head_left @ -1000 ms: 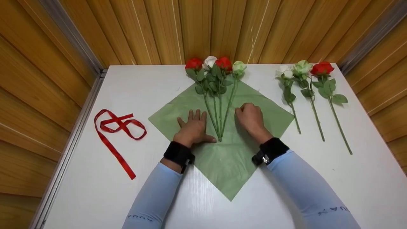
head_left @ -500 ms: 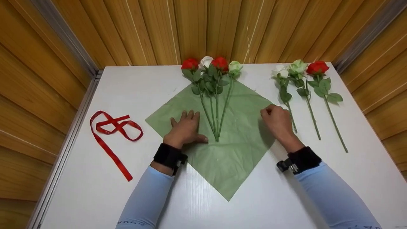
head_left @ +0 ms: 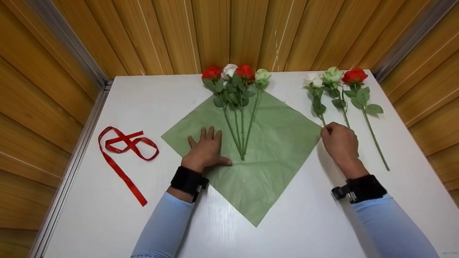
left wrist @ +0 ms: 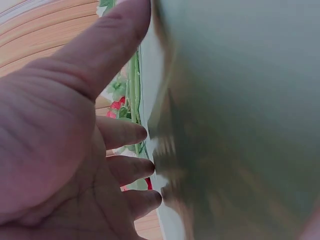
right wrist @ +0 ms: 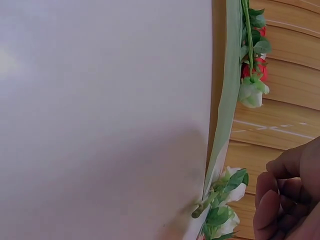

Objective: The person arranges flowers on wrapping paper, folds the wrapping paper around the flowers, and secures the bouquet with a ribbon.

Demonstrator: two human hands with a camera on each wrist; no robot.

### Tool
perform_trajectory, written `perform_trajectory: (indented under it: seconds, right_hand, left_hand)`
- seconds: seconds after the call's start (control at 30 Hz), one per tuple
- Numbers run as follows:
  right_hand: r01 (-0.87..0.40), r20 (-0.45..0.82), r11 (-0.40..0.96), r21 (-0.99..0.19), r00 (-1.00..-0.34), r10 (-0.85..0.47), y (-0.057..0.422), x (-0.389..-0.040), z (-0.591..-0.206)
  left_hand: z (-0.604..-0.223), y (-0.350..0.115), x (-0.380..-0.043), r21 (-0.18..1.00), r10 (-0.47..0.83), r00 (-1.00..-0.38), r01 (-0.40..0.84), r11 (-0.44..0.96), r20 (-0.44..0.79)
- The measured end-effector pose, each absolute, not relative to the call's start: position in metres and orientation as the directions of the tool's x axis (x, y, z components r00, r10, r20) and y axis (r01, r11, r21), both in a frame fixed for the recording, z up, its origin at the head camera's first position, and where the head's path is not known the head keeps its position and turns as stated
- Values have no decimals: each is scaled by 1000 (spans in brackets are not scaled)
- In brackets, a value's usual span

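The left hand (head_left: 205, 149), fingers spread, presses the green paper (head_left: 274, 138) beside four roses (head_left: 234, 97), seemingly steadying it; the right hand (head_left: 340, 144), fingers curled around nothing, is by its right corner.

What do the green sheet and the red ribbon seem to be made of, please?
Green sheet: probably thin wrapping paper or plastic film with a soft sheen, judging by its fine creases.

Red ribbon: likely satin-like fabric, slightly shiny, as its narrow band loops smoothly; the weave is unclear.
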State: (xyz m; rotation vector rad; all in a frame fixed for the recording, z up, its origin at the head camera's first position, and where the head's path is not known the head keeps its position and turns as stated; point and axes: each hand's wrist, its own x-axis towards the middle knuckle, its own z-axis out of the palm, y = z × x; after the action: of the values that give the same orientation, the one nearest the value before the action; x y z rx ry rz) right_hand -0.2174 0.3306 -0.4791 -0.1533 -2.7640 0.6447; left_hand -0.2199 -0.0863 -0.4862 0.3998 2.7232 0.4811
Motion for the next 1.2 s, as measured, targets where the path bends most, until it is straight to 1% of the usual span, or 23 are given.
perform_trajectory:
  seconds: [0.23, 0.57, 0.73, 0.87, 1.0, 1.1, 1.2]
  right_hand:
    - [40, 299, 906, -421, -937, 181, 347, -219, -481]
    - [121, 256, 918, -379, -939, 229, 376, -229, -480]
    - [197, 169, 914, -354, -948, 270, 390, -232, -486]
    - [267, 57, 906, -327, -952, 301, 399, -230, -489]
    - [305, -47, 904, -299, -951, 306, 404, -229, -488]
    - [304, -79, 908, -288, -953, 294, 407, -229, -488]
    - [284, -62, 915, -286, -959, 278, 408, -231, -489]
  left_hand:
    - [-489, -88, -220, 386, 327, -895, 197, 901, -305]
    - [-489, -88, -221, 390, 321, -891, 185, 902, -320]
    - [-488, -87, -220, 391, 321, -889, 182, 902, -326]
    - [-488, -86, -221, 395, 323, -887, 180, 901, -330]
    - [-488, -87, -221, 392, 324, -885, 182, 902, -334]
    - [-490, -87, -222, 381, 323, -884, 185, 906, -338]
    - [-490, -87, -222, 372, 320, -885, 187, 909, -338]
